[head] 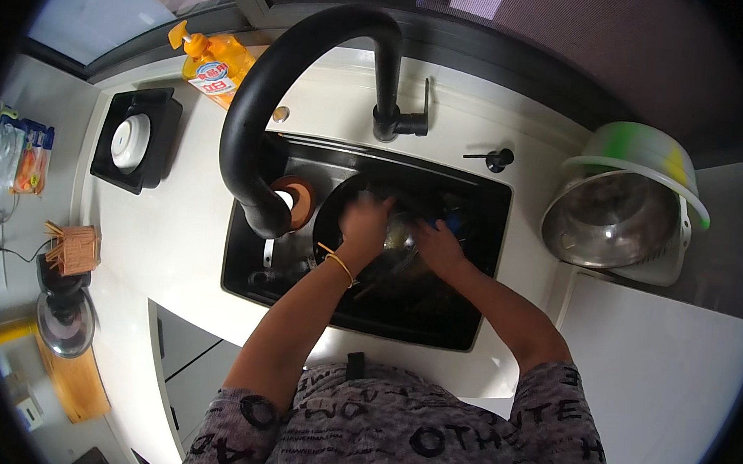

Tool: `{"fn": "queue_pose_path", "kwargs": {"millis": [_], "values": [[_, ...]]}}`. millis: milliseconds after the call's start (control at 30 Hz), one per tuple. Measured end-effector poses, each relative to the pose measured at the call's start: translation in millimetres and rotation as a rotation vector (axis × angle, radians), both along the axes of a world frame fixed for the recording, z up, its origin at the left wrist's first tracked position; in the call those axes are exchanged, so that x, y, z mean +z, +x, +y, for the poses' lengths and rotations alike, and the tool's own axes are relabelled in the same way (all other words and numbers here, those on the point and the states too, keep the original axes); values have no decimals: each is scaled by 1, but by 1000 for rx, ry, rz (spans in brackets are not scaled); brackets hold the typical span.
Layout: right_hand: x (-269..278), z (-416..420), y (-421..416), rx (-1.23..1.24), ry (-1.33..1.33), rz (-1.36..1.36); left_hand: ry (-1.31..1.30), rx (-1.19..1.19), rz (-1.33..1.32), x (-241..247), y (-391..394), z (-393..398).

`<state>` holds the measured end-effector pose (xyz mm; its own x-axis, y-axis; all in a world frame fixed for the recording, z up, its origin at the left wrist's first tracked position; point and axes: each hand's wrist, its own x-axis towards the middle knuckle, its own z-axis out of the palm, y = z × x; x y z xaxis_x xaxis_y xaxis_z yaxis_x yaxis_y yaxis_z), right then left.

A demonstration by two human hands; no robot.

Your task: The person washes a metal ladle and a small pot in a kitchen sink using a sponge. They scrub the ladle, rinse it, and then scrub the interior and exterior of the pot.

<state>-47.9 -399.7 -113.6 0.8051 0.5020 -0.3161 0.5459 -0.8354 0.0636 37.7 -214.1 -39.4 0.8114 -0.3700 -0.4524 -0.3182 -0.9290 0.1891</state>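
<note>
Both hands are down inside a black sink (416,337), over a dark round pan (330,204). My left hand (364,228) is motion-blurred, and whatever its fingers hold is hidden. A yellow band (342,267) circles that wrist. My right hand (442,249) has its fingertips against the edge of a shiny, rounded vessel (401,234) between the hands; its grip is not clear. Something blue (454,220) shows dimly beyond the right hand. At the sink's left side, a brown round dish (303,199) is partly covered by the black faucet (234,134).
The faucet arches over the sink's left part. An orange pump bottle (213,63) stands behind it. On the left counter is a black tray (169,117) holding a white bowl (131,143). A metal basin (608,221) leans against a white-green basin (648,147) at right.
</note>
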Motion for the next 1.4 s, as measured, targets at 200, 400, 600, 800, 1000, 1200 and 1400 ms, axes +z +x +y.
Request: {"fn": "queue_pose_path", "kwargs": {"millis": [200,400,600,800,1000,1200,1400], "values": [[-25,17,-48,-287,298,161,-50,59,3,12,-6,8],[-57,96,-85,-443,700,361,-108,159,-39,-5,-13,13],[-16,87,-54,-712,1428,794,-138,296,78,-18,-13,36],[-22,40,-48,-980,1082,570,-434,752,524,-30,-14,63],[51,10,-20,-627,1076,487,-560,626,302,-77,-50,92],[149,12,6,-732,2040,983,-695,556,190,-50,-69,114],[120,94,5,-577,1322,572,-973,721,518,8,-89,140]]}}
